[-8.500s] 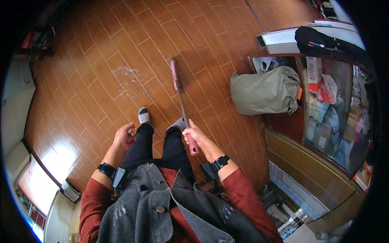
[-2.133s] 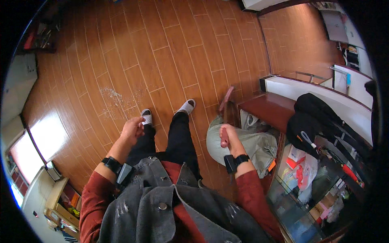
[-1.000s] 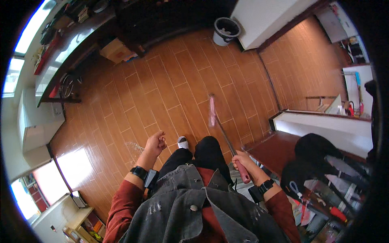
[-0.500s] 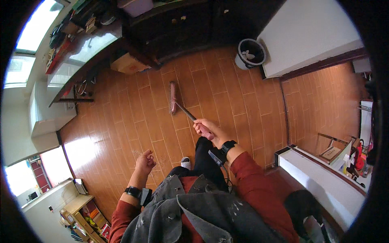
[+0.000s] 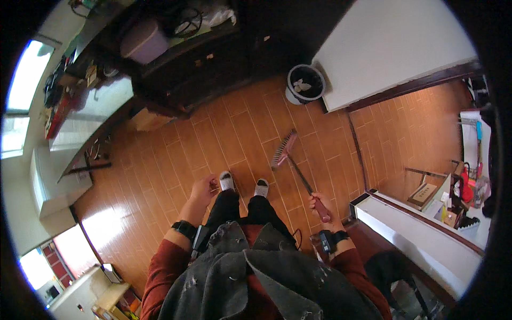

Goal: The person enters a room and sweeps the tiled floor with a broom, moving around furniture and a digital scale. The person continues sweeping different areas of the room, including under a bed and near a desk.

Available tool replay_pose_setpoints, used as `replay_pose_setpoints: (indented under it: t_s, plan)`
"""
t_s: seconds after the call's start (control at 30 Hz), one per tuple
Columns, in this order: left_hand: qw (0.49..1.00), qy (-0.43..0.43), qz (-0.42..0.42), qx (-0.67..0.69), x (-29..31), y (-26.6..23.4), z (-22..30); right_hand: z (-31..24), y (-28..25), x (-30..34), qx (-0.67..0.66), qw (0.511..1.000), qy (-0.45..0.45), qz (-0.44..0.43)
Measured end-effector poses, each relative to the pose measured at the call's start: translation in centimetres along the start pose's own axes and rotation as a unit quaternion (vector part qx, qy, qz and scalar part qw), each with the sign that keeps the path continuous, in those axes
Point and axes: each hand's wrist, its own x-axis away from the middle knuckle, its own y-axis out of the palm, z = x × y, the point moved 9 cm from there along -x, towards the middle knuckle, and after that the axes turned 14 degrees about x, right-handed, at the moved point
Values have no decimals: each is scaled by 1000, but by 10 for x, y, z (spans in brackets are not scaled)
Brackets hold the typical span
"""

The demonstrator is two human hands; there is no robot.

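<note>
A broom with a pink head, grey bristles and a dark shaft slants across the tiled floor, its head ahead and to the right of my feet. My right hand wraps round the shaft just above the pink grip end. Beside my left foot in the picture hangs my left hand. Its fingers are loosely bent and somewhat apart, and nothing shows in them. The bristles seem to be at floor level, though I cannot tell how firmly they touch.
A waste bin with white scraps inside stands by the white wall. Dark cabinets line the far side, with a cardboard box under the left desk. A low white partition runs on the right, and a doorway sill crosses the floor.
My right hand has carried the broom to the right, and its head has turned slantwise. Both feet now show side by side. My view has shifted, and the left hand sits closer to my foot.
</note>
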Motion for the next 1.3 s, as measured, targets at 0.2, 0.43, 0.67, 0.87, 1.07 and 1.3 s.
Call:
replay_pose_setpoints:
  t_s: [0.2,0.43,0.67,0.87,1.07,1.3]
  plan:
    - [991,-85,-24,-98,-61,70,14,-17,61,4,-68,997,-26,-18]
    - [918,-218,-111,-311,-116,147,29,-76,187,-38,-43,998,-41,-38]
    - [889,-266,-118,-353,-152,206,12,-157,238,-152,-165,975,-77,-129]
    - [850,-284,-160,-415,-132,275,-52,-188,165,-165,-211,958,-168,-95]
    - [786,-319,-183,-497,-111,301,-132,-157,35,-66,-319,911,-257,-47]
    - [689,-337,-246,-593,-65,364,-221,-20,-64,6,-441,875,-192,48]
